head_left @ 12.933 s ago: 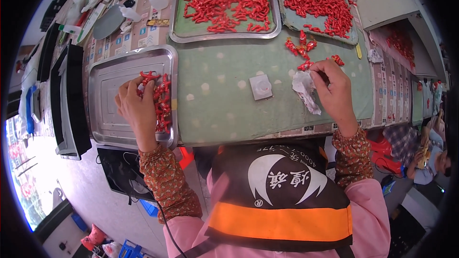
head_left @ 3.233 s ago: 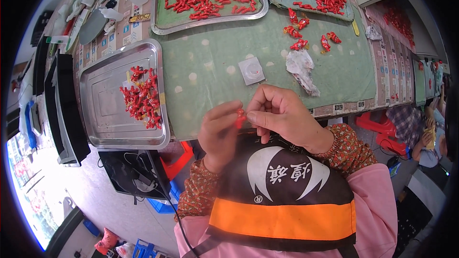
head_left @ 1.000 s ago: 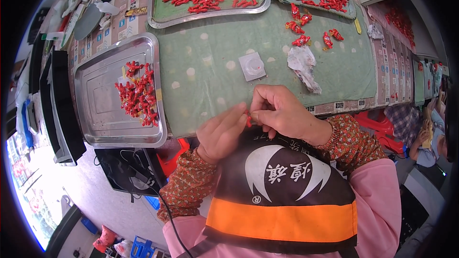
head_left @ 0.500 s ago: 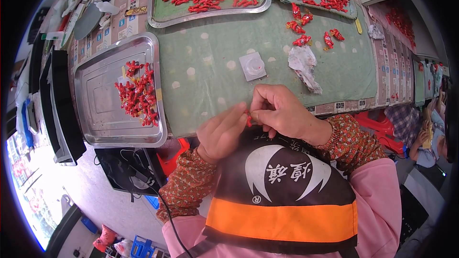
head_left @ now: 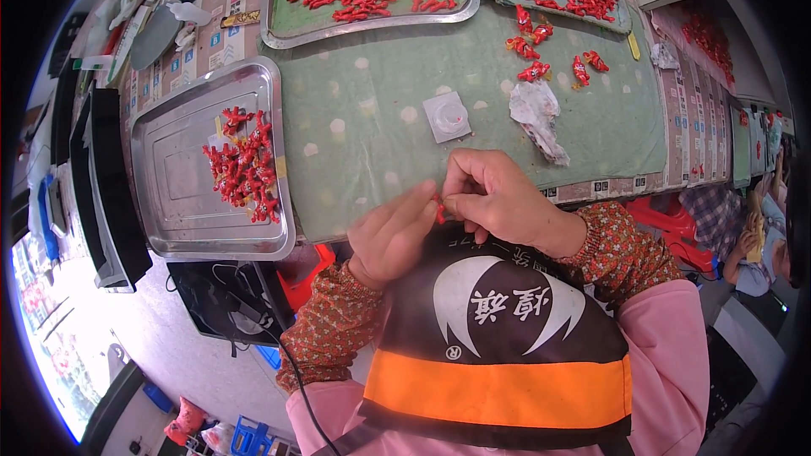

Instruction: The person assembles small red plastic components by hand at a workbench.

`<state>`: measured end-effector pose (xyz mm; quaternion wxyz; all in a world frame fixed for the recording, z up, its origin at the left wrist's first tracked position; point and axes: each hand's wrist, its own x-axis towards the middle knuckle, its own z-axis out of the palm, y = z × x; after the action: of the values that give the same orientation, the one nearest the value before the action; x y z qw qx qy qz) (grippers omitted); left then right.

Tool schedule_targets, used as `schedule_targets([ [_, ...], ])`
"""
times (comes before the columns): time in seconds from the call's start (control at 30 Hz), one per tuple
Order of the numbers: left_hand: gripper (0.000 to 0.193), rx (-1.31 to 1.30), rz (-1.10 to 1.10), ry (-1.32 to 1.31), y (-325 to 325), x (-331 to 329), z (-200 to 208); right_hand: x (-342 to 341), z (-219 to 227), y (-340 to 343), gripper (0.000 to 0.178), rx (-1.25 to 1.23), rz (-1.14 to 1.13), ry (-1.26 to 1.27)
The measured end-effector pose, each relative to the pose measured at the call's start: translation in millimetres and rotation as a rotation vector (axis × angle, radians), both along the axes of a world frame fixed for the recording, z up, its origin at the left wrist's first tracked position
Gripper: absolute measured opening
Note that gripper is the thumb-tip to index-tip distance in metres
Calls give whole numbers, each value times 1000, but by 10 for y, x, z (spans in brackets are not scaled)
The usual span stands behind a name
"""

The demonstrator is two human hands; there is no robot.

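At the front edge of the table my two hands meet over a small red figurine piece, most of it hidden by fingers. My left hand pinches it between thumb and fingers. My right hand is closed beside it, thumb and forefinger pressed together at the piece; whether they grip it or something tiny cannot be made out. Beyond the hands lie a small white square block with a round dish and a crumpled, stained white tissue.
A metal tray at left holds a heap of red figurines. Another tray of red pieces stands at the back, beside a board of more. Several painted figurines lie at right on the green cloth. A co-worker's hand shows far right.
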<state>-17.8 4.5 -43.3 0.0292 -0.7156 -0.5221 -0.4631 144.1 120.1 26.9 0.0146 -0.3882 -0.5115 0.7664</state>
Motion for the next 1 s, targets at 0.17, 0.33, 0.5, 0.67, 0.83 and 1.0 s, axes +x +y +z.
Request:
schedule_targets([
  [0.17, 18, -9, 9, -3, 3, 3, 3, -5, 0, 7, 11, 9, 4, -7],
  [0.33, 21, -53, 24, -76, 12, 17, 38, -5, 25, 35, 11, -56, -16, 22],
  [0.5, 27, -179, 9, -320, 37, 70, 171, 28, 100, 85, 10, -78, -26, 88],
  [0.67, 24, -497, 4, -988, -38, 144, 294, 75, 187, 95, 13, -11, -49, 138],
  [0.83, 20, -673, -24, -1445, -40, 168, 477, 82, 148, 66, 14, 496, 39, 233],
  [1.0, 19, -760, -53, -1497, -37, 167, 506, 46, 106, 78, 13, 632, 63, 230],
])
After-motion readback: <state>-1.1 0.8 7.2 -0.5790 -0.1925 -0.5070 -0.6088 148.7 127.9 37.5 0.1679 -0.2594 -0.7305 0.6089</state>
